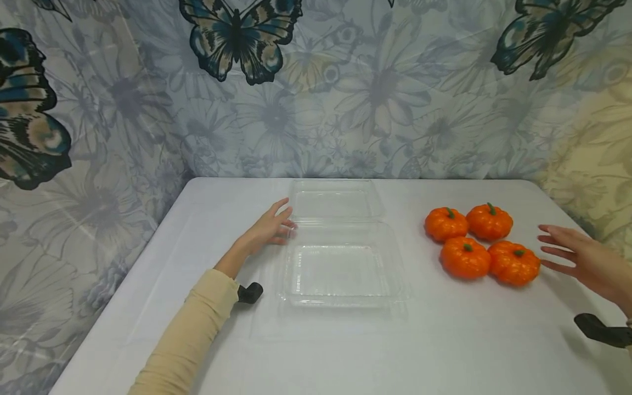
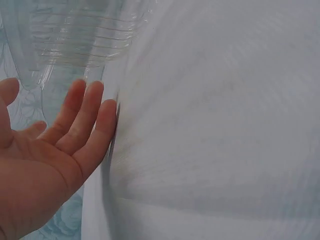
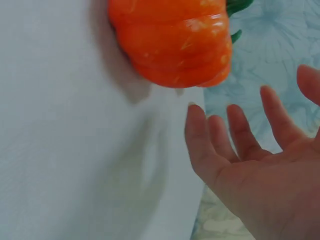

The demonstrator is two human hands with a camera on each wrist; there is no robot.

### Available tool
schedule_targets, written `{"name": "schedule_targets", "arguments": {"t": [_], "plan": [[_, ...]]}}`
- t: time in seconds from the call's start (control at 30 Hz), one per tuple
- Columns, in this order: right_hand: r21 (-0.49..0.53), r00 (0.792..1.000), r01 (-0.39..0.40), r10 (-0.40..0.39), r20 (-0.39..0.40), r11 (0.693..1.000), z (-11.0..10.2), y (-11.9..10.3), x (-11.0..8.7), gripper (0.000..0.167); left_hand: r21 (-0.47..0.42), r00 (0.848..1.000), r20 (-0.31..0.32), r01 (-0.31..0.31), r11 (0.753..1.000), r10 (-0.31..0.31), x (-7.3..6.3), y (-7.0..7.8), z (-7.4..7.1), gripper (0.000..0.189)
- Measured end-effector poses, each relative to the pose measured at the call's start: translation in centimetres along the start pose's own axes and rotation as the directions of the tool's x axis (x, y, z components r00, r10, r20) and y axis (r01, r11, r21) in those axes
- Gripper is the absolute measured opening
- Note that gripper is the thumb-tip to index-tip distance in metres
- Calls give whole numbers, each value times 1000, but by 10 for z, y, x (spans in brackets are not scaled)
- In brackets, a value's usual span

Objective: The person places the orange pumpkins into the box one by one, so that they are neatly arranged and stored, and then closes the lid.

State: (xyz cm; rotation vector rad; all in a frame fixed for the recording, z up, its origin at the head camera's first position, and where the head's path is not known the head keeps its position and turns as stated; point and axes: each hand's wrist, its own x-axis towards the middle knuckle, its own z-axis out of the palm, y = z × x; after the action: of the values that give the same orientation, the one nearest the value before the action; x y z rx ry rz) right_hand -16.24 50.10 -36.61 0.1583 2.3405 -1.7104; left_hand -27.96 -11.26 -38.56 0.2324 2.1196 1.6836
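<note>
A clear plastic clamshell container (image 1: 340, 263) lies in the middle of the white table, its lid (image 1: 336, 200) folded back toward the wall. My left hand (image 1: 271, 227) is at the container's left side near the hinge, fingers spread and holding nothing. In the left wrist view, the ribbed plastic wall (image 2: 82, 37) shows just beyond my fingertips (image 2: 106, 110). Several orange toy pumpkins (image 1: 466, 258) with green stems sit grouped on the right. Beside the nearest right pumpkin (image 1: 514, 264) is my right hand (image 1: 585, 258), its fingers extended, with a gap to the pumpkin (image 3: 172, 45) in the right wrist view.
The white table (image 1: 444, 340) ends at the back against a wall covering (image 1: 316, 126) printed with flowers and butterflies. Black wrist mounts (image 1: 250, 293) stick out from both wrists, low over the tabletop.
</note>
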Motion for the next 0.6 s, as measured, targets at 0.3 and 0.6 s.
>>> {"name": "schedule_targets", "arguments": {"t": [0.3, 0.6], "plan": [[-144, 994, -68, 80, 81, 987, 9, 10, -3, 24, -85, 989, 114, -83, 993, 92, 2, 0, 5, 61], [-173, 980, -143, 164, 115, 974, 17, 11, 2, 52, -168, 985, 146, -64, 984, 89, 1, -5, 8, 49]]}}
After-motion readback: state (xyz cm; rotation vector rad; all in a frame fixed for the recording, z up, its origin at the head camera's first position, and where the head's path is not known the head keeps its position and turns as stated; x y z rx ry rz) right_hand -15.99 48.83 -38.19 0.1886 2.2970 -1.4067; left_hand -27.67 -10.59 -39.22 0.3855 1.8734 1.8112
